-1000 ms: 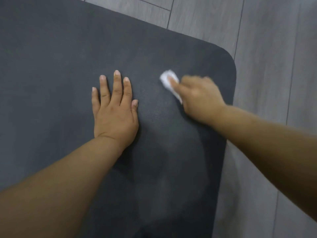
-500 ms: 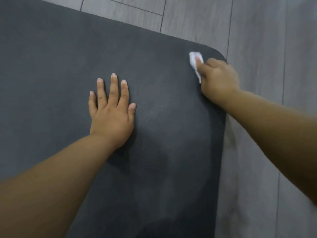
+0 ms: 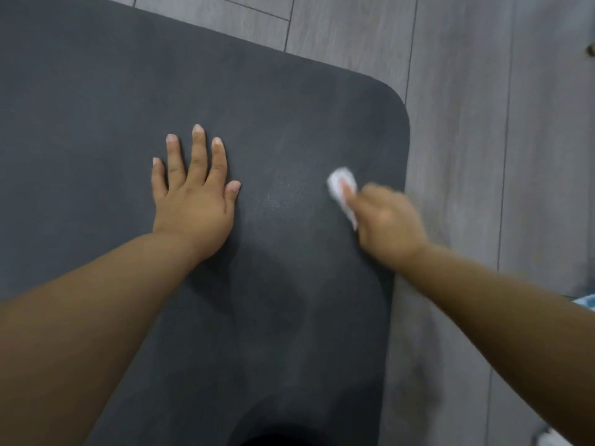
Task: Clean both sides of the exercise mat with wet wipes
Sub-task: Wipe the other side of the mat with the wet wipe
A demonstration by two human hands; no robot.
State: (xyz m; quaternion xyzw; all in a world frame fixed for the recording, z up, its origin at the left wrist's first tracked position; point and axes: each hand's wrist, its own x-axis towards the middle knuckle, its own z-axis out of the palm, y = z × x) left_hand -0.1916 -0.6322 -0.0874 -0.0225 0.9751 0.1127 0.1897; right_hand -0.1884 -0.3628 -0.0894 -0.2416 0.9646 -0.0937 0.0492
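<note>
A dark grey exercise mat lies flat on the floor and fills most of the view; its rounded far right corner shows at the upper right. My left hand rests flat on the mat with straight fingers, near the middle. My right hand is blurred by motion near the mat's right edge and holds a crumpled white wet wipe pressed to the mat under its fingers. Faint damp streaks show on the mat between and below the hands.
Grey wood-look floor planks surround the mat at the top and right. A bit of blue-white patterned cloth peeks in at the right edge, and a pale object sits at the bottom right corner.
My right hand swept the wipe out to the mat's far right corner, then back toward me and slightly left. My left hand stayed pressed flat on the mat.
</note>
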